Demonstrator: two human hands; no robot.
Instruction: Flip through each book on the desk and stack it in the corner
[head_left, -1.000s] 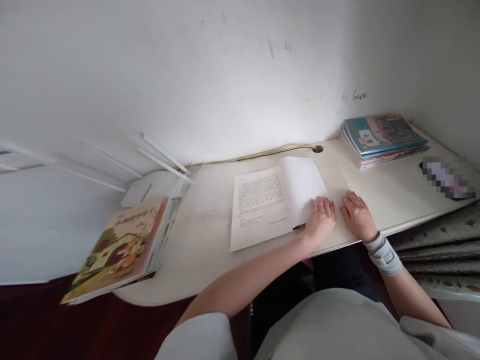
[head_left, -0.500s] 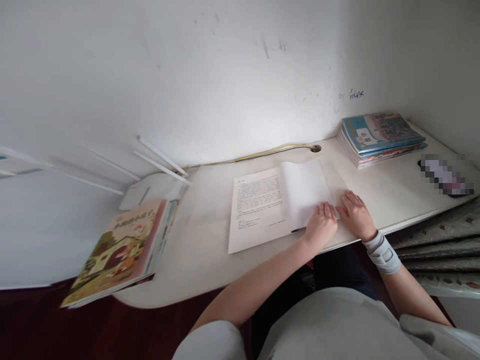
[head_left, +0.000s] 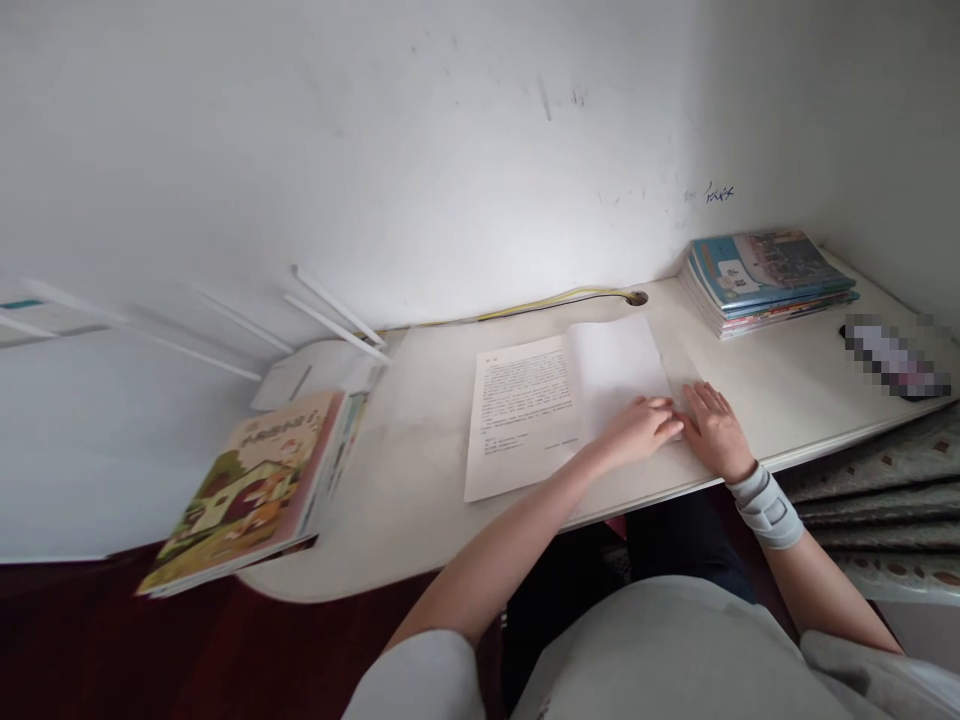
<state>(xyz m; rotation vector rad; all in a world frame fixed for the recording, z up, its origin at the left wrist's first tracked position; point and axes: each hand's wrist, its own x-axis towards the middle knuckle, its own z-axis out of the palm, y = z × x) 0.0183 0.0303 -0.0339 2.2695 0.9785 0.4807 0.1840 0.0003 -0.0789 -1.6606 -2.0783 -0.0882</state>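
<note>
An open booklet of white paper [head_left: 517,410] lies on the desk, its left page printed and its right page blank. My left hand [head_left: 641,432] rests over the lower right of the blank page, fingers stretched out towards my right hand. Beside the page's right edge, my right hand [head_left: 716,432] lies flat on the desk with its fingers extended; a grey wrist brace [head_left: 766,508] is wrapped around that wrist. The fingertips of my left hand come close to my right thumb; whether they touch I cannot tell. Neither hand grips anything visible.
On the white desk [head_left: 420,480], a stack of books [head_left: 772,270] stands at the back right, near a pixelated dark-edged object [head_left: 892,360]. Picture books [head_left: 255,480] overhang the left end, before a white router [head_left: 315,370] with antennas. Cables [head_left: 555,300] run along the wall.
My left hand has turned, its fingers now pointing further right across the page edge. The blank page lies flatter near the fold. My right hand stays almost in place.
</note>
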